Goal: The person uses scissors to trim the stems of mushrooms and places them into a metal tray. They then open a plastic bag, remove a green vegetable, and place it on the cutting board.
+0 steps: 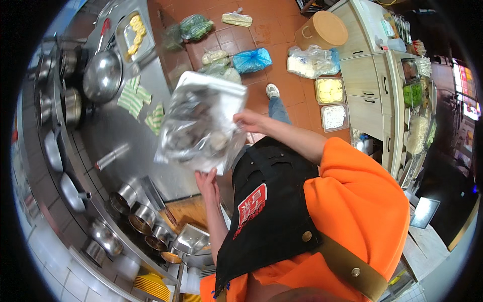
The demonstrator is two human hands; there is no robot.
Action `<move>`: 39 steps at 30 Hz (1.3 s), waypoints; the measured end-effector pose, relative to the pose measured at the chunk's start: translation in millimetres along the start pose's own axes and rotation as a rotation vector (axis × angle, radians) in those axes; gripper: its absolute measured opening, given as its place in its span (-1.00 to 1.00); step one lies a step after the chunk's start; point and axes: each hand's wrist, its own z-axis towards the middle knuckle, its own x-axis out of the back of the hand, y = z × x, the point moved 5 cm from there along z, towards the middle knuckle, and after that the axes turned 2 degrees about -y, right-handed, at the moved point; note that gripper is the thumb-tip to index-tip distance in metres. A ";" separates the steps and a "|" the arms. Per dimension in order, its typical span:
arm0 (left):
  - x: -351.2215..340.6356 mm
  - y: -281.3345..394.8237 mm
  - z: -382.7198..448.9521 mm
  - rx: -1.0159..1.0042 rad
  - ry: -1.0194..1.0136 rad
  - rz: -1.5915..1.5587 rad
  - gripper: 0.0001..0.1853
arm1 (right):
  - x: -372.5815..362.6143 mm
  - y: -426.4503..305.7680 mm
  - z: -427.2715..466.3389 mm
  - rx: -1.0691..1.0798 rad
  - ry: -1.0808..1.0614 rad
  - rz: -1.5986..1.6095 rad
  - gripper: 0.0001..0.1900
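A white foam box (230, 94) in a clear plastic bag (192, 120) is held up in front of me, over the edge of the steel counter (143, 166). Through the film show dark, roundish pieces of food, perhaps mushrooms; blur and glare keep me from telling. My right hand (251, 121) grips the box's right side, fingers curled at the bag. At the near end, my left hand (206, 184) supports it, its fingertips against the lower edge and partly out of sight beneath.
A cleaver (154, 192) lies by a wooden cutting board (185, 211) on the left. Striped cloths (132, 96), a wok (103, 76) and a steel tray (132, 36) occupy the counter. A blue bag (252, 60), food tubs (330, 90) and a lidded bucket (320, 30) stand on the tiled floor.
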 end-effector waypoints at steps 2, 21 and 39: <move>-63.9 -6.8 51.3 0.058 -0.116 0.065 -0.32 | 2.3 -89.9 -47.0 0.161 0.156 0.091 -0.85; -135.1 55.9 314.9 -0.356 0.338 1.400 -0.55 | 710.8 -596.1 -204.7 0.802 0.597 0.335 -0.73; -86.7 118.4 381.6 -0.608 0.632 1.937 -0.04 | 354.5 -395.2 182.6 0.211 0.522 -1.040 -0.64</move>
